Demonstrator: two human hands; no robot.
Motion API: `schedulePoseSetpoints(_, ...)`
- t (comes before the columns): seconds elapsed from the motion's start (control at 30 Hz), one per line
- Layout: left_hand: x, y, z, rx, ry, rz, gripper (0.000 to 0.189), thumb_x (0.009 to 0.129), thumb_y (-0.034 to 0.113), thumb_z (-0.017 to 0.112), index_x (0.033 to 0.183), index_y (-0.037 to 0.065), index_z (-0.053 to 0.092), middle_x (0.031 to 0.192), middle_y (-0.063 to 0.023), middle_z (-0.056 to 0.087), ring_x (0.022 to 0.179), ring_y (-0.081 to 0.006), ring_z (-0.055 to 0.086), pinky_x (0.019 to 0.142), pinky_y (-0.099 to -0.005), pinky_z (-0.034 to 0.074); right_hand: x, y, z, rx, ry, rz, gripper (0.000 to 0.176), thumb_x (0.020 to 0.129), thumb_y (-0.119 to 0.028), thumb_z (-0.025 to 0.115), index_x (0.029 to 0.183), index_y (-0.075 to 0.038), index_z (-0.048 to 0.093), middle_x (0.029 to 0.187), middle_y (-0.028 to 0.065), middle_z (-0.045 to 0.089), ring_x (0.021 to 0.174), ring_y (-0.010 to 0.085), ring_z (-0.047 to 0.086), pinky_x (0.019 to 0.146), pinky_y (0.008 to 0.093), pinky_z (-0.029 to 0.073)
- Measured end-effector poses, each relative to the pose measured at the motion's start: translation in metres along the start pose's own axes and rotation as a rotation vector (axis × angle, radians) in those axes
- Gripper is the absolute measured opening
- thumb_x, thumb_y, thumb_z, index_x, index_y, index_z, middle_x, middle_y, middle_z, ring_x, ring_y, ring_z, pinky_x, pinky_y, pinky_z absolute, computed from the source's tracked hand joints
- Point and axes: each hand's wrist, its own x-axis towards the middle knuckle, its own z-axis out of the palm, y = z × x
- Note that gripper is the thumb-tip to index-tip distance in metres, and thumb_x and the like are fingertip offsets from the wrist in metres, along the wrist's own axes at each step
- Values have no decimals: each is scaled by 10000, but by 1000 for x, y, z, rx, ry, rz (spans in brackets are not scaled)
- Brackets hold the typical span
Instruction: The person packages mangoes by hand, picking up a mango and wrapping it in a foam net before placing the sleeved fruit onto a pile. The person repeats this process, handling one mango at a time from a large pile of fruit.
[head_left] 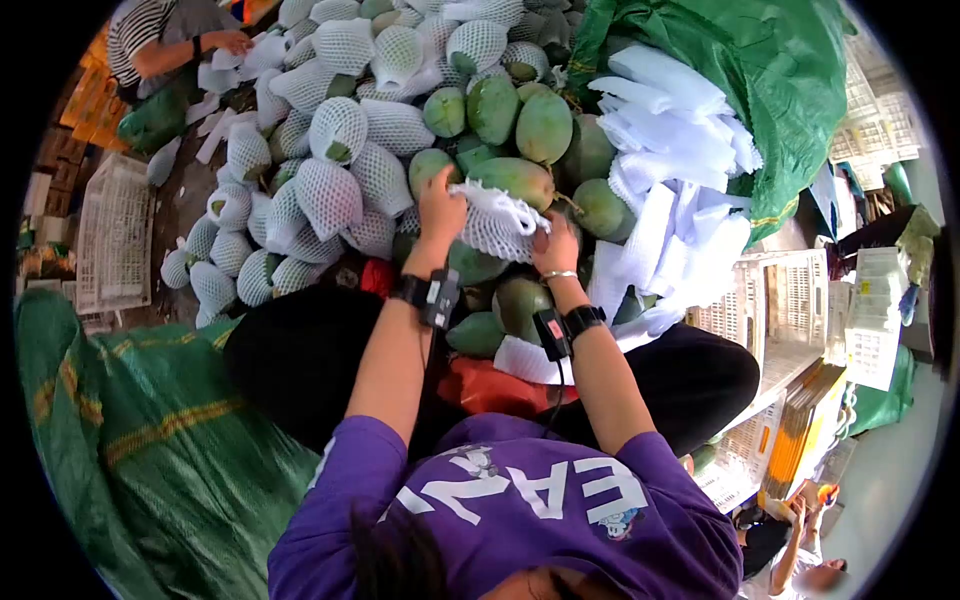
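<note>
My left hand (440,212) pinches one end of a white foam net sleeve (497,222). The sleeve's other end is between the fingers of my right hand (556,247), so it spans the gap between both hands. Right behind it lies a green mango (510,178) with a reddish tint. Bare green mangoes (543,128) are heaped around and beyond my hands. To the left, a large pile of mangoes in white foam nets (328,195) spreads out. Loose flat foam sleeves (665,130) are stacked to the right of my right hand.
A green woven sack (745,75) rises at the back right, and another green sheet (170,450) covers the left front. White plastic crates (112,235) stand at the left and more crates (790,300) at the right. Another person's hand (232,42) works at the far left.
</note>
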Motion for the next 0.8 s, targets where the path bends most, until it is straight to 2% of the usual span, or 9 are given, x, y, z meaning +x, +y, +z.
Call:
schedulePoseSetpoints(0.07,33,-16,17,33,-78,41,375,701,66,471,1071,6,481,953,-230,511,921,-370,472,804,-370,386,25,-10,2,-12,37,131,411,704,-141,533,1073,6,425,904,263,534,819,408,512,722,439,419)
schedulePoseSetpoints(0.17,62,-44,54,-231,-618,-210,369,778,192,418,1098,20,479,1054,-165,528,940,-311,513,775,-351,415,64,2,12,6,-118,350,402,751,-191,495,1057,68,468,1019,272,506,919,410,492,778,400,417)
schedulePoseSetpoints(0.23,53,12,21,-867,-643,-787,369,794,253,430,1089,41,494,1019,-104,558,914,-245,541,739,-340,440,73,24,29,54,33,209,335,742,-179,494,967,68,520,982,272,522,866,387,520,737,404,427)
schedulePoseSetpoints(0.37,37,-31,28,-938,-731,-872,370,800,297,455,1084,64,496,1024,-49,556,906,-186,545,731,-332,452,64,24,21,-610,-221,-170,148,727,-68,474,794,40,548,767,193,567,660,272,547,589,361,434)
schedulePoseSetpoints(0.43,11,-72,37,-1254,-619,-877,357,794,300,467,1075,81,499,1041,-50,550,902,-171,546,741,-341,454,39,4,13,548,86,405,177,713,-42,439,787,65,560,703,162,580,672,239,566,622,340,447)
schedulePoseSetpoints(0.5,-13,-84,41,-1376,-573,-869,359,800,296,458,1079,73,497,1043,-55,549,908,-188,545,756,-358,451,30,-30,-23,743,-27,467,219,682,0,407,841,70,541,762,137,584,705,219,560,661,319,455)
schedulePoseSetpoints(0.53,-30,-67,33,-1511,-466,-954,360,803,300,448,1077,73,500,1043,-60,550,910,-199,546,767,-368,447,28,-60,-42,1363,46,605,278,672,7,408,924,67,510,857,150,574,766,248,561,708,328,460)
schedulePoseSetpoints(0.63,-34,-28,25,-1718,-377,-944,386,799,330,445,1082,73,499,1044,-69,551,921,-219,542,787,-390,438,25,-53,-58,1769,-196,646,370,671,-5,413,1033,44,469,1004,169,536,887,297,538,777,389,444)
schedulePoseSetpoints(0.8,-48,-30,7,-1856,-534,-904,463,746,406,502,1072,78,514,1052,-81,550,947,-266,527,826,-431,418,17,-40,-56,1832,-567,664,421,763,-294,549,1074,-21,479,1093,140,520,948,283,525,829,394,421)
